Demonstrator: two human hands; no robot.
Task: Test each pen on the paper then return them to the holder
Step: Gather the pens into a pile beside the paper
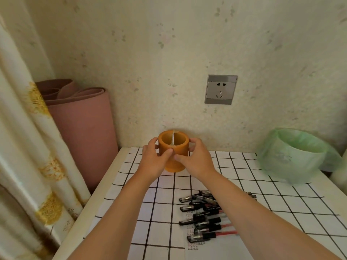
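**Both hands around the one holder, pens lying loose near you**

You have one orange-brown cylindrical pen holder [173,147] at the far side of the table, close to the wall. It looks smooth and thick-walled, its round mouth is split by a thin pale divider into two halves, and no pens show inside. Your left hand [153,160] wraps its left side and your right hand [197,160] its right, fingers curled behind it and both thumbs pressed on its front, so each hand is clamped on the holder.

The pens [204,218] lie in a loose pile to the near right, partly under your right forearm. You can count roughly eight, though they overlap and the blur makes an exact count unsure. They have black grips, silvery tips pointing left, and clear barrels, several showing red. They rest on one sheet of white paper [193,248] with small red marks on it.

The table carries one white cloth with a black grid [161,212], flat and smooth. At the far right stands one round bin lined with a thin, crinkled green plastic bag [293,156]. To the left, one rolled pink foam mat [80,128] stands upright beside one cream curtain with yellow flowers [28,147]. One grey rectangular socket [221,89] sits on the wall.
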